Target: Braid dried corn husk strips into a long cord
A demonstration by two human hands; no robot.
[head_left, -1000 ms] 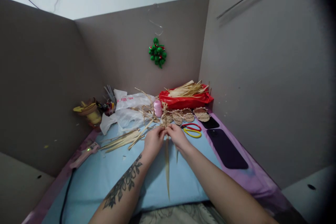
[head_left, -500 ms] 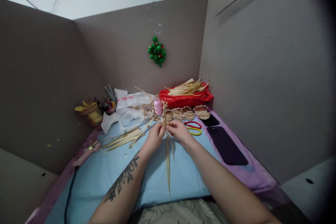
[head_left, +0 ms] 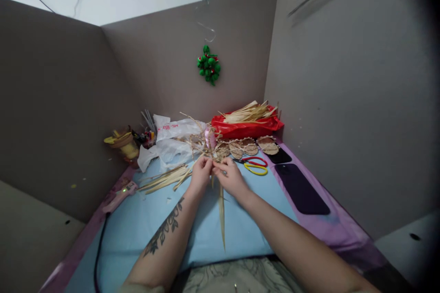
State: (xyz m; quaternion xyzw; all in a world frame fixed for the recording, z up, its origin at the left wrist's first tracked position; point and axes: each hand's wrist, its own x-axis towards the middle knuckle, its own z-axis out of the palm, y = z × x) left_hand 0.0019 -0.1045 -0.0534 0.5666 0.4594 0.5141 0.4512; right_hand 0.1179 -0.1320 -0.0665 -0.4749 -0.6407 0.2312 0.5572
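My left hand [head_left: 202, 171] and my right hand [head_left: 229, 175] meet over the middle of the blue-covered table, fingers pinched together. Both are closed on a braid of dried straw [head_left: 210, 151]; its far end rises beyond my fingertips in front of a pink thread spool [head_left: 210, 138]. From under my hands a long flat straw strip [head_left: 222, 219] hangs toward me, with a shorter one beside it. My fingers hide the exact point where the strands cross. Just right of my right hand lie scissors [head_left: 256, 169] with one red and one yellow handle.
Loose straw strips [head_left: 167, 180] lie to the left, near white plastic bags [head_left: 173, 153] and a pink glue gun [head_left: 120, 196] with a black cord. Behind are a red bag [head_left: 237, 129] of straw and woven pieces [head_left: 249, 147]. A dark phone [head_left: 301, 190] rests on the right.
My hands stay together and the fingers have shifted on the straw. The braid's upper end now leans in front of the spool. The whole view has shifted slightly.
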